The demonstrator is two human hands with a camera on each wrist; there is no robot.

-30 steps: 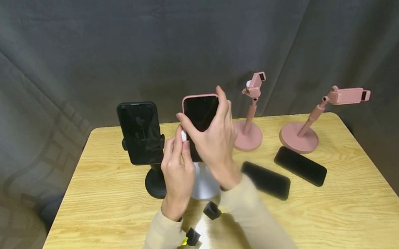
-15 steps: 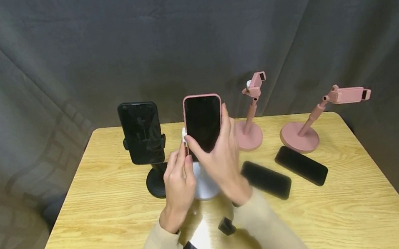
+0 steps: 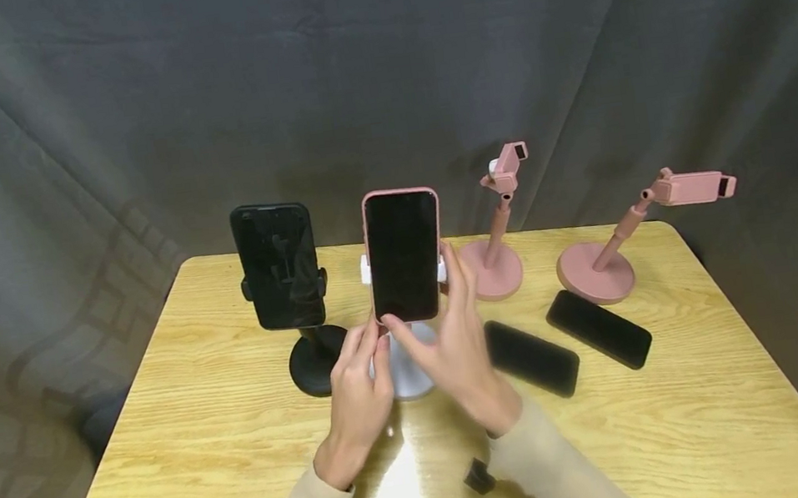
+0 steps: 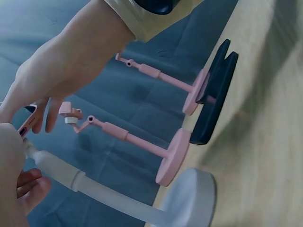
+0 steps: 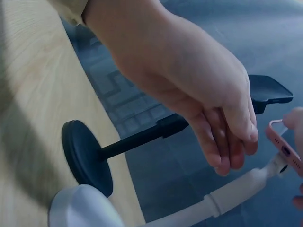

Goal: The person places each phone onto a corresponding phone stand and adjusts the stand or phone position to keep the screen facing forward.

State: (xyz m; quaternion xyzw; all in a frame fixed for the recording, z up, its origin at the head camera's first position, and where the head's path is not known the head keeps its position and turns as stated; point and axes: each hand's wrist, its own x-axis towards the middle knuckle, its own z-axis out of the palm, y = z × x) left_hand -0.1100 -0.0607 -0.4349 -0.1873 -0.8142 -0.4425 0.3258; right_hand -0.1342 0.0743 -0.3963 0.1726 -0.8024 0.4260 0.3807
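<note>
A smartphone in a pink case stands upright in the clamp of a white phone stand, the clamp's white ends showing at both sides. My right hand holds the phone's lower part, thumb over the bottom edge and fingers along the right side. Near the lower left corner is my left hand. Its fingers look loosely bent in the right wrist view, beside the phone's bottom end. The stand's neck shows below the phone in the left wrist view.
Left of the hands, a black stand holds a dark smartphone. Two pink phone stands, one nearer and one farther right, stand at the right. Two dark phones lie in front of them. A dark curtain hangs behind.
Both hands have slid down the phone: the right from its upper edges, the left from the clamp's left end to the lower corner. The screen and both clamp ends are now uncovered.
</note>
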